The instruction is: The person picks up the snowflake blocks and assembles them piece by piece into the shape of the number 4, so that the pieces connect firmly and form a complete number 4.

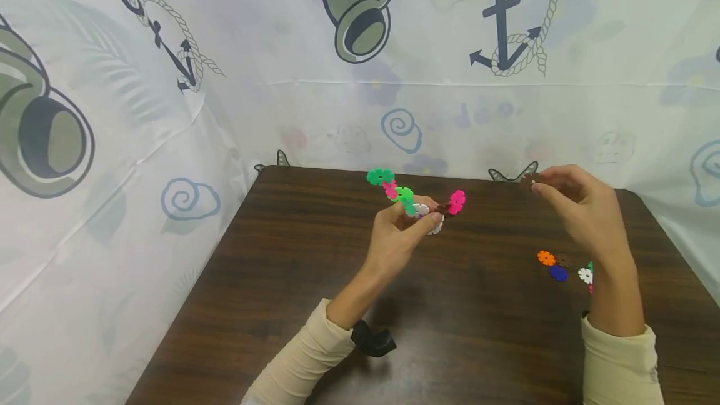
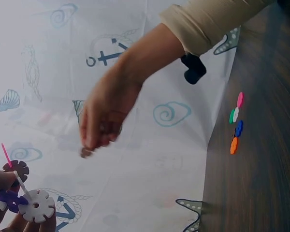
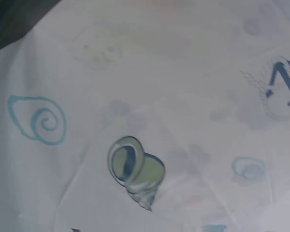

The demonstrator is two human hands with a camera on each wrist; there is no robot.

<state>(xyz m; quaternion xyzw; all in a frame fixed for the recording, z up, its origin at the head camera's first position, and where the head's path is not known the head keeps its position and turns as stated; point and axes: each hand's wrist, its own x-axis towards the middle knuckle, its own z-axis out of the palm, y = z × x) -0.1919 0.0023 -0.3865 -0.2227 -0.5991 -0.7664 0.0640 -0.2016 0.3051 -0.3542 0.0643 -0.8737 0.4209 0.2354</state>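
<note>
Up over the table, my left hand (image 1: 390, 239) pinches a chain of notched plastic discs joined edge to edge. From a green disc (image 1: 380, 176) at its far left it runs through pink, light green and white to a brown disc and an upright pink disc (image 1: 457, 202). A purple disc (image 2: 8, 199) beside a white disc (image 2: 37, 207) shows in the left wrist view. Apart to the right, my right hand (image 1: 590, 217) pinches a single brown disc (image 1: 527, 182) between thumb and fingers. The right wrist view catches only a sliver of hand at its right edge.
Loose discs lie on the dark wooden table (image 1: 270, 267) at the right: orange (image 1: 545, 258), blue (image 1: 559, 273), brown (image 1: 564, 261) and white (image 1: 585, 275), with green and pink partly behind my right forearm. A printed cloth (image 1: 315, 117) hangs behind and left of the table.
</note>
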